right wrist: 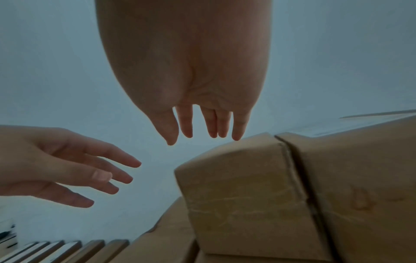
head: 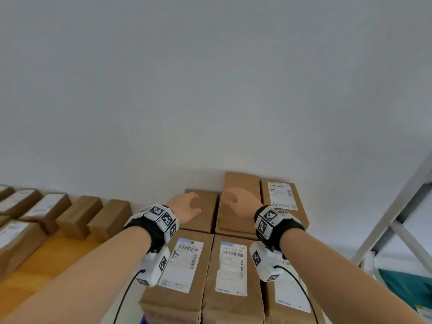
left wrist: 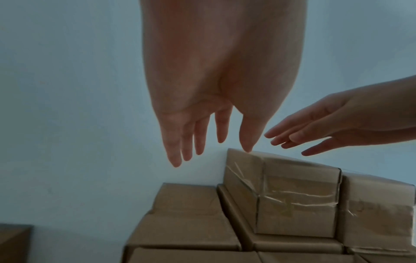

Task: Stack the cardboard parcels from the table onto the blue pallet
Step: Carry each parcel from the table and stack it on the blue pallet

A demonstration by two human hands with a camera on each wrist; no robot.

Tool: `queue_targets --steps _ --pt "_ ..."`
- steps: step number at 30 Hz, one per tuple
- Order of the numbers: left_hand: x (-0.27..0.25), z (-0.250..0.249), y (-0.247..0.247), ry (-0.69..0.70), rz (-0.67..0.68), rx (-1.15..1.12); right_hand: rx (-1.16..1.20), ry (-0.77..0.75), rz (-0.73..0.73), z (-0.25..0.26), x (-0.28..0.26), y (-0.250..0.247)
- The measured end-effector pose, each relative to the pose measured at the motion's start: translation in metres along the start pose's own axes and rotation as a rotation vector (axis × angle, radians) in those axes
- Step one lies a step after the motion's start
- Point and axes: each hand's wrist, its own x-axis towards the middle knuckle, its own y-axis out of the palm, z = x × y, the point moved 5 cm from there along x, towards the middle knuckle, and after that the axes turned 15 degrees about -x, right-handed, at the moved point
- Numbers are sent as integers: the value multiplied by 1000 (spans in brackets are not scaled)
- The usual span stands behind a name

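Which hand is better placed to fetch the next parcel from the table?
Probably the left hand: the remaining parcels on the table lie on its side, and it is open and empty. The right hand hovers over the stacked parcel.

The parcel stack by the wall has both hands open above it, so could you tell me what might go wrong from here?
1. The upper back parcel stands higher than the lower parcel beside it, so the uneven top may tip whatever lands there.
2. Neither the left hand nor the right hand has a grip, so a nudge could shift that parcel.
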Motion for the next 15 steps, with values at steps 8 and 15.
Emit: queue_targets --steps 8,15 --pt "-72 60 -46 -133 -68 45 -12 -136 45 95 -8 20" --pt "-144 142 -86 -213 -117 44 5 -169 110 193 -14 59"
